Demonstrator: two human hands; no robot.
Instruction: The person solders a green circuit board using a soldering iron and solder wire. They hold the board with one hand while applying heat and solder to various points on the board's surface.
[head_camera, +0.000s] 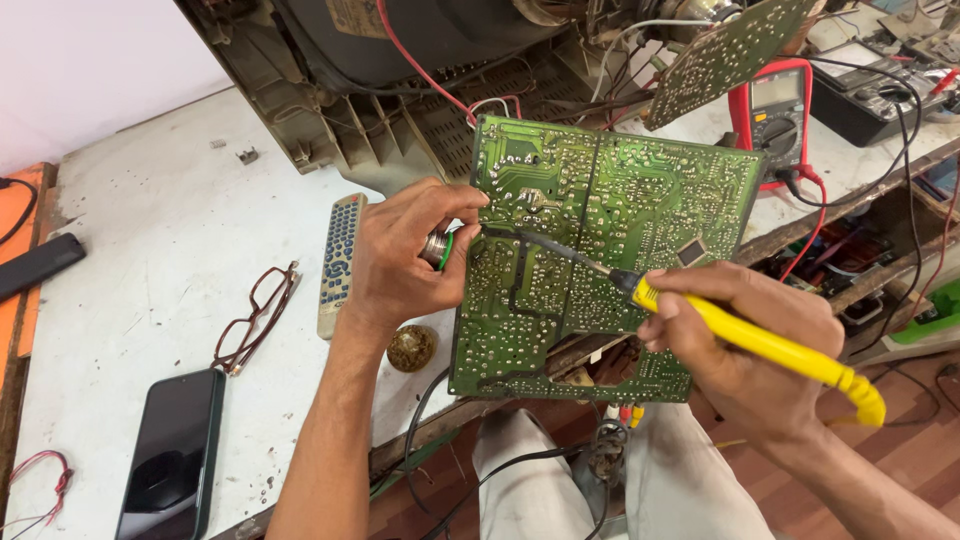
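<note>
circuit board (610, 250) gripped at its left edge by left hand (405, 255); yellow soldering iron (740, 335) clenched in right hand (745, 345), tip on board. remote (338, 262) just beside; desk (170, 230) space left.

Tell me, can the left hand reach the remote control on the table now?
Probably yes: the remote control lies just beside the left hand with nothing between, but its fingers hold a solder spool.

A: What does the white counter (170, 230) carry?
B: Near left, a dark phone (170, 455); beside it red-framed glasses (258, 315), then a grey remote (338, 262).
A: And farther off?
B: An opened television shell (390, 90) far, a red multimeter (772, 115) at right.
</note>
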